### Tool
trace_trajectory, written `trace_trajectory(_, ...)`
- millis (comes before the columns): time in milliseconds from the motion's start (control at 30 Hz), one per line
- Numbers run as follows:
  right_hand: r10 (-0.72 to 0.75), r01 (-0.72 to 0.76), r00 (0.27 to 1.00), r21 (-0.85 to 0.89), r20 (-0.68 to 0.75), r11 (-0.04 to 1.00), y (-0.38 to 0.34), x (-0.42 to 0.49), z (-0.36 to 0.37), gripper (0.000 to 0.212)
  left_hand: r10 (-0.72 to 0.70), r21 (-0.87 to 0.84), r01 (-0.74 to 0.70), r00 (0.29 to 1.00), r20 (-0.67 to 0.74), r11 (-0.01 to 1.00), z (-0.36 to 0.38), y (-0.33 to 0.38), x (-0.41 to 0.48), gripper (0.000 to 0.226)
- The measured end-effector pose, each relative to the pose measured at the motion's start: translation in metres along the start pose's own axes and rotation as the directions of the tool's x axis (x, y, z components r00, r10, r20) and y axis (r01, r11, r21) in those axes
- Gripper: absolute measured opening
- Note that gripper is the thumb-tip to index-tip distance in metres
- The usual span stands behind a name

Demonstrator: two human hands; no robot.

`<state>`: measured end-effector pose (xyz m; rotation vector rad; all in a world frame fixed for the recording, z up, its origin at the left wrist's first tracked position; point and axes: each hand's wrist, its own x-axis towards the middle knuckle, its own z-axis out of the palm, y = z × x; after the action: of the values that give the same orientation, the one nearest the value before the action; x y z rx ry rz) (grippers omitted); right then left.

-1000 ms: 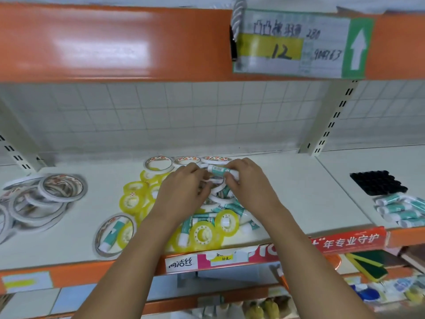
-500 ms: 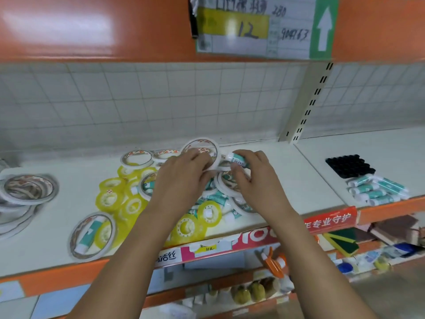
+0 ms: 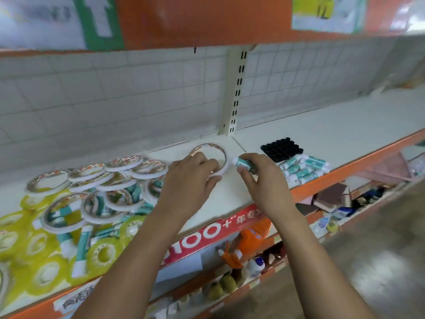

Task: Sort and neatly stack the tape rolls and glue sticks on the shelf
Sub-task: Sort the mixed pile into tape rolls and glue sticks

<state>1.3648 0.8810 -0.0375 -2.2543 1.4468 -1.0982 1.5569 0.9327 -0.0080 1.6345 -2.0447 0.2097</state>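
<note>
Teal glue stick point(image 3: 242, 162), pinched in the right hand point(image 3: 262, 180), lies just left of the glue-stick row point(image 3: 303, 168), roughly parallel to it; left hand point(image 3: 188, 180) grips a white tape ring point(image 3: 226, 160) alongside.

Bright, flat, even light fills the aisle; shadows on the white shelf point(image 3: 322, 125) are faint and soft. Motion blur smears everything, worst on the signs point(image 3: 57, 19) up top and the yellow tape rolls point(image 3: 30, 247) at the left edge. White glare sits on the polished floor point(image 3: 379, 261). Shelf edges bow toward the corners.
</note>
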Motion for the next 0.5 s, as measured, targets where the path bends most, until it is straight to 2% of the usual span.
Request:
trace_trajectory(200, 0.099, -0.105, 0.993, -0.102, -0.060, 0.989, 0.096, 0.026, -0.056, 0.031, 0.025, -0.049, -0.022, 0.999, 0.048, 0.999, 0.052, 0.058, 0.054, 0.015)
trace_trajectory(367, 0.176, -0.173, 0.984, -0.235, -0.009, 0.956, 0.169, 0.038, -0.079, 0.035, 0.031, -0.082, -0.024, 0.996, 0.079, 0.996, 0.091, 0.098, 0.084, 0.018)
trace_trajectory(500, 0.205, -0.186, 0.978, -0.311, 0.030, 0.932, 0.195, 0.036, -0.083, 0.033, 0.035, -0.082, -0.027, 0.995, 0.092, 0.996, 0.113, 0.119, 0.098, 0.019)
